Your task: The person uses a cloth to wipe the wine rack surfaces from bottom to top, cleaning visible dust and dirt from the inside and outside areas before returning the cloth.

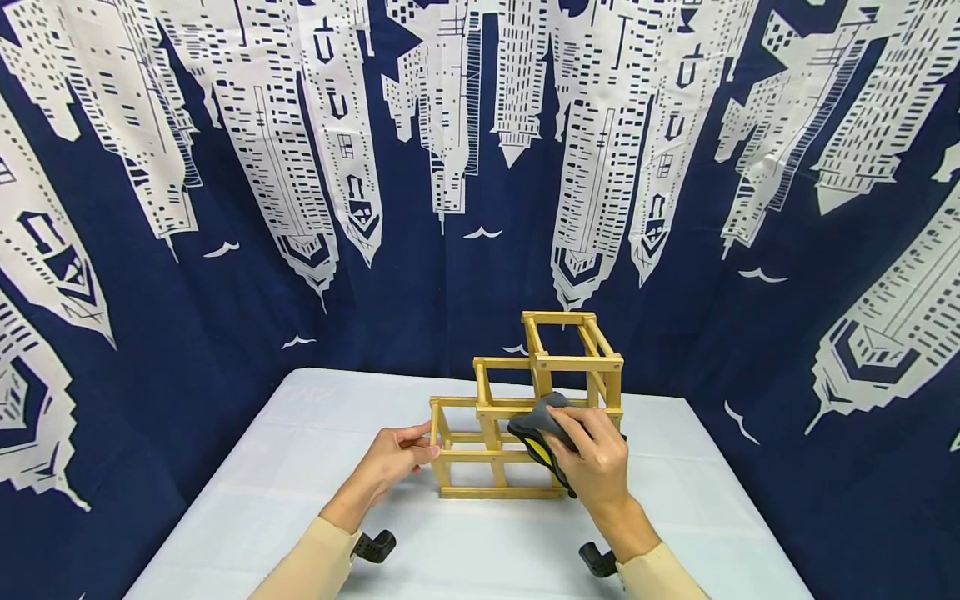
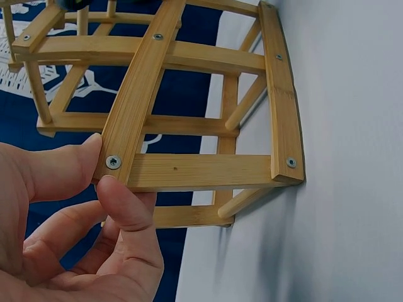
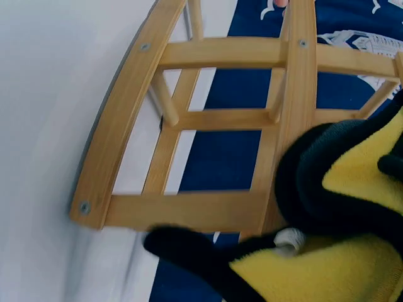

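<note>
A stepped wooden rack (image 1: 502, 493) of light slats and dowels stands on the white table, rising from a low left end to a tall right end. My left hand (image 1: 386, 457) pinches its left end; in the left wrist view, thumb and fingers grip the rack's corner (image 2: 123, 141) beside a screw head. My right hand (image 1: 600, 458) holds a cloth (image 1: 542, 421), grey on one side and yellow on the other with black edging, against the rack's front at the middle step. The right wrist view shows the cloth (image 3: 334, 270) folded around a slat, with the right fingers hidden.
The white-covered table (image 1: 300, 467) extends on both sides of the rack. Behind it hangs a dark blue curtain (image 1: 420, 292) printed with white upside-down buildings. Black devices (image 1: 375, 547) are strapped at both wrists.
</note>
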Motion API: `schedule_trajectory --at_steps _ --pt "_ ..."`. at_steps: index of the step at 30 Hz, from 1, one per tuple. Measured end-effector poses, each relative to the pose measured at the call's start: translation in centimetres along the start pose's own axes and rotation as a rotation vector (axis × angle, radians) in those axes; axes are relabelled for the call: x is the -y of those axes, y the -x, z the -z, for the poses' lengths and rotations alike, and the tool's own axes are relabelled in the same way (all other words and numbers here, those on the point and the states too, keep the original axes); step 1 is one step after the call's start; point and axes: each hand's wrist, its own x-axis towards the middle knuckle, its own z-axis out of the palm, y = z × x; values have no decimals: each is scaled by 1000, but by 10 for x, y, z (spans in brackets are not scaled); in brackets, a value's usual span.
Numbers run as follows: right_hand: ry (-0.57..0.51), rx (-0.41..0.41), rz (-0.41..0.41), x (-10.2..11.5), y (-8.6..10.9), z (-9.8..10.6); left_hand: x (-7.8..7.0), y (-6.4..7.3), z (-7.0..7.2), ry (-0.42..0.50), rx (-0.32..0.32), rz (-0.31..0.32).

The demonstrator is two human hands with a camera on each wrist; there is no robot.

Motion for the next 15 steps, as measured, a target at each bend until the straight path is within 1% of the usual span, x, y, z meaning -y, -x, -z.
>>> schedule_trajectory --at_steps 3,6,11,13,15 --pt "-21 29 7 7 -3 -8 1 -1 -1 0 -4 -6" --pt "-33 73 -4 21 -7 -21 1 -2 -2 -3 -5 -12" --pt "-13 160 -56 43 -16 -43 -1 -2 -1 -3 -2 -10" --pt "3 179 -69 47 -19 -46 -1 -1 -1 0 -3 -6" --pt "18 187 -78 46 -19 -42 -1 -1 -1 2 -3 -4"
